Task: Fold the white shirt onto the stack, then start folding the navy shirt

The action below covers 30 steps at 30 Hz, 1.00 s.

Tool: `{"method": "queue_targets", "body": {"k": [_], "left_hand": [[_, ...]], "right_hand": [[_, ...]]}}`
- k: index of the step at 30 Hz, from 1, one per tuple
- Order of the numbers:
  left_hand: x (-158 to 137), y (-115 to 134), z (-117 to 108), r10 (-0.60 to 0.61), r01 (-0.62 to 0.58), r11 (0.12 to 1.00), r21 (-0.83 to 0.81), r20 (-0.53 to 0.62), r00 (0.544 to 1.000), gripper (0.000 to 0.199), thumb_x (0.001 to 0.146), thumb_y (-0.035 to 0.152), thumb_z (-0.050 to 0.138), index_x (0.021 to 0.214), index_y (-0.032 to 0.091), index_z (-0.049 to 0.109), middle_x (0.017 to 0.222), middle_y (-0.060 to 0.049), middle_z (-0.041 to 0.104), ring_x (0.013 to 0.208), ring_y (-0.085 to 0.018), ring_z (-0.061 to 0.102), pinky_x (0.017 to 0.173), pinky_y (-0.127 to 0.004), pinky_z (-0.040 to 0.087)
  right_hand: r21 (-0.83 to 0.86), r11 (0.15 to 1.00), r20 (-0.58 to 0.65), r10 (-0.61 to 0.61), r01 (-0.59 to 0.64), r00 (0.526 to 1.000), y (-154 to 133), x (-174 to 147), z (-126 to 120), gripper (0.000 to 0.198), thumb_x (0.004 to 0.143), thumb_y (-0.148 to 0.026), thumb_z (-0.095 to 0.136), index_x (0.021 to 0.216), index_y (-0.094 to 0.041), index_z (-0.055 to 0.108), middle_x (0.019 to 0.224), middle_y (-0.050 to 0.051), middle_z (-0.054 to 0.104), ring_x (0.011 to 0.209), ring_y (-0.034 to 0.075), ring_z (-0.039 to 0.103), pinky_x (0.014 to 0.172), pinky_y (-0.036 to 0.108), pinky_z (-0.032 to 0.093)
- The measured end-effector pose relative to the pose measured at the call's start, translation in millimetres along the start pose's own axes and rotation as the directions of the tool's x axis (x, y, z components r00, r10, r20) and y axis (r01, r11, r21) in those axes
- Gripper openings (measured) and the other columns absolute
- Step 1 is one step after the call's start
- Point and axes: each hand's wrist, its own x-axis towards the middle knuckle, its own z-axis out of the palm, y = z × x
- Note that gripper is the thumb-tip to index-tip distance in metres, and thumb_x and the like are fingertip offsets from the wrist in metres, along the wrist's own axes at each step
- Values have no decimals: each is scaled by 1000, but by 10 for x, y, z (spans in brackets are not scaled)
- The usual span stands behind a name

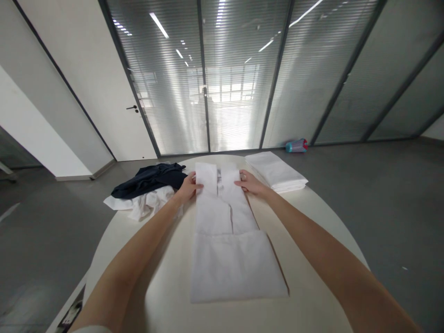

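Note:
A white garment (225, 259), partly folded into a long strip, lies in front of me with its near end doubled over. A thin brown edge shows along its right side; I cannot tell what it belongs to. My left hand (188, 187) pinches the far left edge of the cloth, thumb on top. Opposite it, my right hand (253, 183) grips the far right edge in the same way. Between the hands, the far end splits into two flaps with a narrow gap. Fingers beneath the cloth are hidden.
The round white table (322, 236) carries a dark navy garment (149, 179) and crumpled white cloth (147, 203) at the far left. A neat stack of folded white cloth (277, 172) sits at the far right. Beyond, a blue and red object (296, 145) lies by the glass wall.

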Motion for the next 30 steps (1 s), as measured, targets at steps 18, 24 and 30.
{"method": "queue_targets", "body": {"k": [18, 24, 30], "left_hand": [[-378, -11, -39, 194, -499, 575, 649, 484, 853, 33, 83, 27, 67, 115, 24, 74, 115, -10, 61, 107, -24, 59, 100, -40, 43], [-607, 72, -42, 91, -58, 692, 719, -8, 996, 54, 74, 25, 70, 128, 22, 61, 102, -7, 61, 84, -19, 61, 77, -33, 52], [-794, 294, 48, -489, 510, 828, 233, -145, 860, 57, 80, 59, 65, 122, 20, 61, 86, -8, 70, 69, -21, 67, 60, -29, 53]], "right_hand": [[-739, 488, 206, -493, 464, 846, 335, -326, -86, 29, 86, -10, 51, 98, -21, 74, 99, 10, 70, 96, 23, 64, 90, 35, 47], [-678, 710, -76, -324, 190, 943, 147, -540, -37, 55, 82, -6, 54, 135, -19, 53, 97, 7, 65, 79, 17, 63, 78, 28, 50], [-138, 963, -176, 208, -234, 962, -75, -832, -2, 47, 87, -40, 63, 127, -17, 50, 66, 1, 63, 55, 18, 60, 49, 26, 48]]}}
